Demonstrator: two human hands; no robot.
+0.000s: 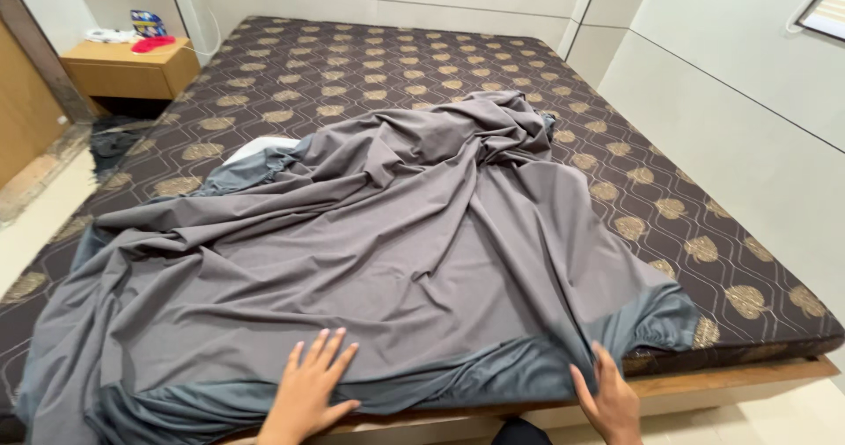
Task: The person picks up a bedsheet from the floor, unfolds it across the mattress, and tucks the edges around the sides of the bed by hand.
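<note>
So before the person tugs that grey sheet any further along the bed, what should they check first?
1. Left hand flat on the grey sheet: ok.
2. Right hand at the sheet's elastic edge; whether it grips: cannot tell.
3. Near right corner pulled over the mattress: not ok, it lies on top.
4. Sheet spread smooth: not ok, bunched in a heap toward the middle.
5. Far half of mattress covered: not ok, pattern bare.
6. White cloth under the sheet's left side: not ok, partly trapped.

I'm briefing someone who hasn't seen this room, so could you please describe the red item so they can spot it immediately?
Start at the patterned mattress and look past its far left corner to the wooden bedside table. The red item lies flat on top, beside white cables and a blue packet; it's the only red thing.
</note>
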